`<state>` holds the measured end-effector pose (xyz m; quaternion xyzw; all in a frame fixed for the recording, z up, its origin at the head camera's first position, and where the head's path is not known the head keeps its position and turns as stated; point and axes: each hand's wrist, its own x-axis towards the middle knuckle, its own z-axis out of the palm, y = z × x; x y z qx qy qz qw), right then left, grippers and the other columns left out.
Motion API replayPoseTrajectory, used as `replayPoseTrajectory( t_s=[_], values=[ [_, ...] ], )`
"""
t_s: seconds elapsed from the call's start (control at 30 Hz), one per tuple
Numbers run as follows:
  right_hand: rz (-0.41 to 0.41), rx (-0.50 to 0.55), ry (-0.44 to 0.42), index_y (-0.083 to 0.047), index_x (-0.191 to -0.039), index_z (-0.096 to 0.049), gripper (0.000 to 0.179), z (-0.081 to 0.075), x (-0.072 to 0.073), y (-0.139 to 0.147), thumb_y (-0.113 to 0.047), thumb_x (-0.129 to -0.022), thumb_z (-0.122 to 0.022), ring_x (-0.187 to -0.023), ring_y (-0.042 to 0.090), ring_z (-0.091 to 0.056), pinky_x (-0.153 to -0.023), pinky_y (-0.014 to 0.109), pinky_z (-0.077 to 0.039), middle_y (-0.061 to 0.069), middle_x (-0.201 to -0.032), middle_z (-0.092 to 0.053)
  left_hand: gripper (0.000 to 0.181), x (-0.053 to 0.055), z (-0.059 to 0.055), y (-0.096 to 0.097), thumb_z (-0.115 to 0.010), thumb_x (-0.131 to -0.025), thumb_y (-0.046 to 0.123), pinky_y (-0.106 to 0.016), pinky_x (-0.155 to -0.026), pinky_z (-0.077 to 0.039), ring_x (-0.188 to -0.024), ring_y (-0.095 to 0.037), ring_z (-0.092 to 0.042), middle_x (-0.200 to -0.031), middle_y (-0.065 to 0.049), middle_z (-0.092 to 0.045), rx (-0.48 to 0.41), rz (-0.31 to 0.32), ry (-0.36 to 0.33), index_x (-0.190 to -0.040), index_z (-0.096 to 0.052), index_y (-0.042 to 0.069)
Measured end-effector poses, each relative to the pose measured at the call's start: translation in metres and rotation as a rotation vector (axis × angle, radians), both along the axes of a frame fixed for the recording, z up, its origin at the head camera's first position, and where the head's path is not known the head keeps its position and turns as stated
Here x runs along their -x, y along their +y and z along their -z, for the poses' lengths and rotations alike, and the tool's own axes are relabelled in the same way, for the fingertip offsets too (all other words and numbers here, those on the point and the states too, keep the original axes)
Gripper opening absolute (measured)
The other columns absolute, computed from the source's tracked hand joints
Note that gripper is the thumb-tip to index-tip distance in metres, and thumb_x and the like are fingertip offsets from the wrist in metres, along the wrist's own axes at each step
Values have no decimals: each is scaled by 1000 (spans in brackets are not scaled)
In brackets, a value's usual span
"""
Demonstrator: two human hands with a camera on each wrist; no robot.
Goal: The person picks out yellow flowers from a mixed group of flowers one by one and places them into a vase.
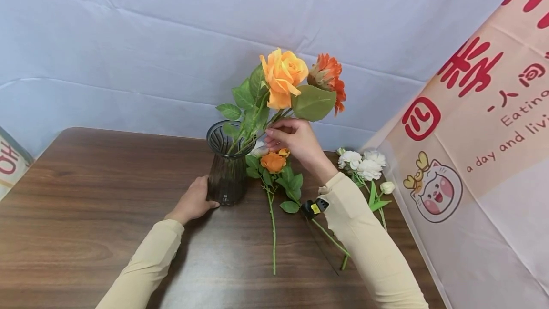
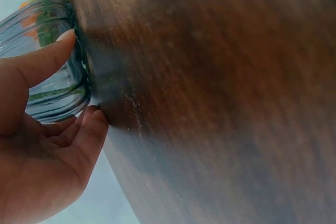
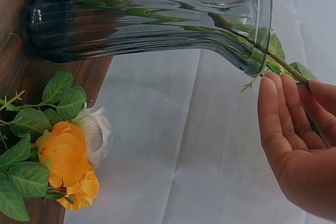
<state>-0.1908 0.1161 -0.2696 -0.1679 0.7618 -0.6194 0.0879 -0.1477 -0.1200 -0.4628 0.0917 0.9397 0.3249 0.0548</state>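
Brown wood tabletop [image 1: 107,194] is being backed by pale cloth [image 1: 171,37], and on it an upright, ribbed glass vase [image 1: 228,180] is being gripped near its base between thumb and fingers by the left hand [image 1: 195,200], while a green stem [image 3: 283,62] slanting into its mouth is being pinched by the right hand [image 1: 300,143]. Above the rim, a yellow-orange rose [image 1: 284,77] and red-orange petals [image 1: 330,68] are being seen, though which bloom the pinched stem is bearing cannot be told. Right of the vase, orange flowers [image 1: 273,161] and, farther off, white flowers [image 1: 369,168] are being supported by the tabletop.
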Motion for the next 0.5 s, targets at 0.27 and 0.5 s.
replayPoseTrajectory(
  t_s=[0.27,0.5],
  values=[
    [-16,-14,29,14,-96,-61,17,2,0,-3,0,-88,-57,-71,34,-64,-65,38,-55,16,-76,-64,73,0,1,0,-72,-77,14,-53,-98,-31,-119,-44,-35,-126,-33,-38,-8,-3,3,-129,-30,-17],
    [-17,-45,-20,11,-97,-61,16,4,-3,-6,-3,-89,-57,-70,29,-64,-68,40,-54,23,-81,-62,72,0,1,0,-72,-77,14,-53,-98,-32,-118,-44,-36,-125,-33,-38,-12,-1,8,-129,-31,-17]
  ],
)
